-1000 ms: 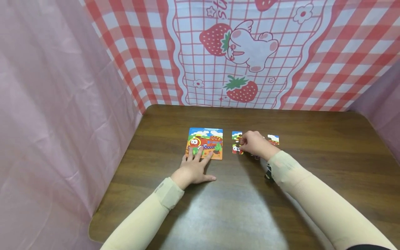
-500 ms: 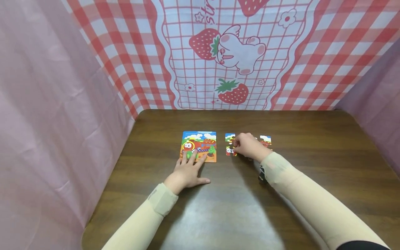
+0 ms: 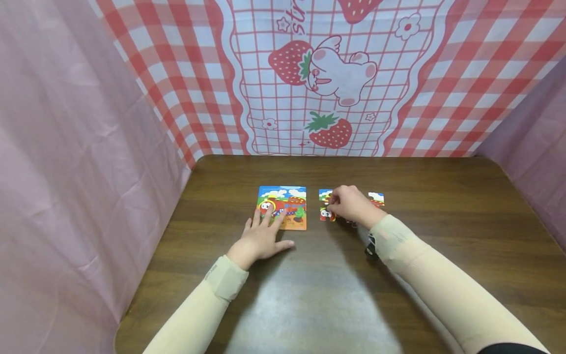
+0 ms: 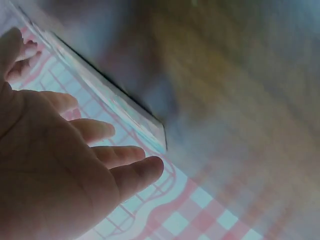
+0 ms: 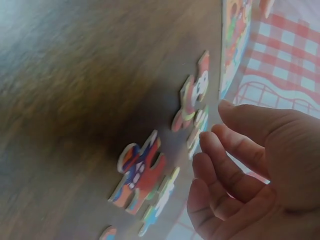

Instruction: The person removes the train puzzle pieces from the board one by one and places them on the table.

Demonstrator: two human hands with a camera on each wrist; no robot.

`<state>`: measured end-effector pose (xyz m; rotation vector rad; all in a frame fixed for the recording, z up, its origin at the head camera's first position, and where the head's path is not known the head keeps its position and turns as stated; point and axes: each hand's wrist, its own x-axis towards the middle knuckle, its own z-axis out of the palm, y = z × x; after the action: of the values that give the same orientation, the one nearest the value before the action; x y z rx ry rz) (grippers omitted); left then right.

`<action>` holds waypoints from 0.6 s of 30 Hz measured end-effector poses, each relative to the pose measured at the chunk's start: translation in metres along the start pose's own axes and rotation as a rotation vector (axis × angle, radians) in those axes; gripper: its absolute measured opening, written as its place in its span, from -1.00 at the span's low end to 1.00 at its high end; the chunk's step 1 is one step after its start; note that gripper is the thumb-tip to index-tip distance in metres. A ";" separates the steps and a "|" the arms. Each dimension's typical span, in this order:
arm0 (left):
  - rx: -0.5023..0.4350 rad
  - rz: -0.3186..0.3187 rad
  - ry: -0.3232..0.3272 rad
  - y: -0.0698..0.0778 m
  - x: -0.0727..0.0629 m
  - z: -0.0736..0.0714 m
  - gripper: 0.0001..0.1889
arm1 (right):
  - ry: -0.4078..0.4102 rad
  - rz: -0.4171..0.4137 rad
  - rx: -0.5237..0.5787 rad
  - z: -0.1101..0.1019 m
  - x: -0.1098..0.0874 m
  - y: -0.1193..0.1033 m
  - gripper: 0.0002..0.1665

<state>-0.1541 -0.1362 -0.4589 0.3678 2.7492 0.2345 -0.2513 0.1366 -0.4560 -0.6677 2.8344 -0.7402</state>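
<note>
My left hand [image 3: 256, 241] is spread, its fingertips over the lower left of a train picture card [image 3: 293, 194]. In the left wrist view its fingers look extended and slightly bent, with no object in them. My right hand [image 3: 352, 205] is beside a puzzle piece with a train's face [image 3: 326, 215]. That face piece [image 5: 200, 86] lies on the table in the right wrist view. The thumb and fingertips are just off it, loosely bent around nothing. Behind it is a sky-coloured piece [image 3: 325, 193], close to the face piece.
Another sky piece [image 3: 376, 197] lies right of my right hand. A red and blue piece [image 5: 141, 175] lies under the hand. A small black device [image 3: 371, 249] sits below the right wrist. A strawberry-patterned cloth [image 3: 327, 105] hangs behind the wooden table [image 3: 309, 295].
My left hand has shifted slightly up and left over the card. My right fingers have come off the face piece, which stays in place. Earlier, the head view also shifted.
</note>
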 end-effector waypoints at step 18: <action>-0.114 -0.137 -0.031 -0.031 0.045 -0.012 -0.13 | -0.081 -0.056 0.072 0.021 0.016 -0.050 -0.85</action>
<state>-0.2063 -0.1543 -0.4691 0.1507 2.7020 0.3451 -0.2415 0.0813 -0.4494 -0.7504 2.7126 -0.8004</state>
